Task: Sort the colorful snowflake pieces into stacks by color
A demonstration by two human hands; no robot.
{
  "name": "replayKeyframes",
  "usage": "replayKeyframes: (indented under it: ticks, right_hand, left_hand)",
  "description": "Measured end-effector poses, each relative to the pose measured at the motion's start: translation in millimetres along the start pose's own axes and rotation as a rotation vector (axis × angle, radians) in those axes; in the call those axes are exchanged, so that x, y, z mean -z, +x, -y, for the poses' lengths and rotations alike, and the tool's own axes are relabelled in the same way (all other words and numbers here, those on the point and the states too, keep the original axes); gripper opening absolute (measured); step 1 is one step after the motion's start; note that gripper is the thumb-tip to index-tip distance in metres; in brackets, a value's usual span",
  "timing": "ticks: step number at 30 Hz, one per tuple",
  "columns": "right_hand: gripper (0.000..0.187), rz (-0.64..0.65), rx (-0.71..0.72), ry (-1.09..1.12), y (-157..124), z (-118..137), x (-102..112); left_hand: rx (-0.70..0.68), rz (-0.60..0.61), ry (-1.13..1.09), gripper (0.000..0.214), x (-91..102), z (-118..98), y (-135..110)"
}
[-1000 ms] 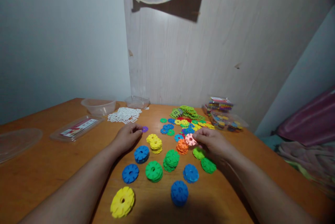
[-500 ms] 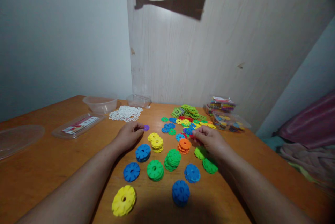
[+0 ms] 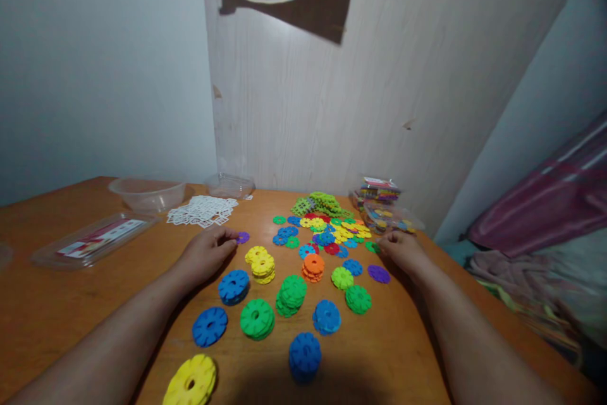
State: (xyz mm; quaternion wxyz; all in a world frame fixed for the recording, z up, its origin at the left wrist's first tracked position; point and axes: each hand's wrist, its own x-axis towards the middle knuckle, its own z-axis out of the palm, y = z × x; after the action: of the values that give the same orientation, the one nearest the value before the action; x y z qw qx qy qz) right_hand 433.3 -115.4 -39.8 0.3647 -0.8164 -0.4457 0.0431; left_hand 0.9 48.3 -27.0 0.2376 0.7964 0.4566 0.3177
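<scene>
My left hand [image 3: 205, 253] rests on the wooden table [image 3: 71, 310] with its fingers curled, the fingertips right beside a small purple disc [image 3: 243, 237]. My right hand [image 3: 403, 248] lies near the table's right edge, its fingers pinched on a small green disc [image 3: 372, 246]. Between the hands stand sorted stacks of notched plastic discs: an orange stack [image 3: 313, 266], a yellow stack [image 3: 260, 264], a blue stack [image 3: 234, 285] and a green stack [image 3: 290, 294]. A flat purple disc [image 3: 378, 273] lies just in front of my right hand.
Behind the stacks lie a loose mixed pile of discs [image 3: 327, 231] and a green pile [image 3: 317, 204]. Clear boxes of pieces [image 3: 379, 203] stand at the back right. White square pieces [image 3: 202, 210], a clear bowl [image 3: 147, 193] and a labelled clear tray [image 3: 92, 239] lie at the left.
My right hand has left the orange stack, no longer holds the pink disc, and has moved right towards the table's edge. My left hand has stayed beside the purple disc. The view has shifted.
</scene>
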Motion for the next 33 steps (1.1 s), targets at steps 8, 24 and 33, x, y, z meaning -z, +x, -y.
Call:
replayKeyframes:
  ticks: [8, 24, 33]
  right_hand:
    - [0.026, 0.160, -0.008, -0.161, 2.3, 7.0, -4.1]
    - [0.038, 0.795, -0.010, 0.482, -39.3, 61.4, 43.8]
    - [0.029, 0.979, -0.020, 0.477, -49.8, 74.0, 31.1]
  left_hand:
    - [0.020, 0.017, 0.000, 0.035, 1.5, -2.6, -2.0]
    - [0.027, 0.036, -0.005, 0.034, 1.0, 0.6, -0.7]
    - [0.038, 0.024, -0.022, 0.033, 0.2, 1.8, -0.7]
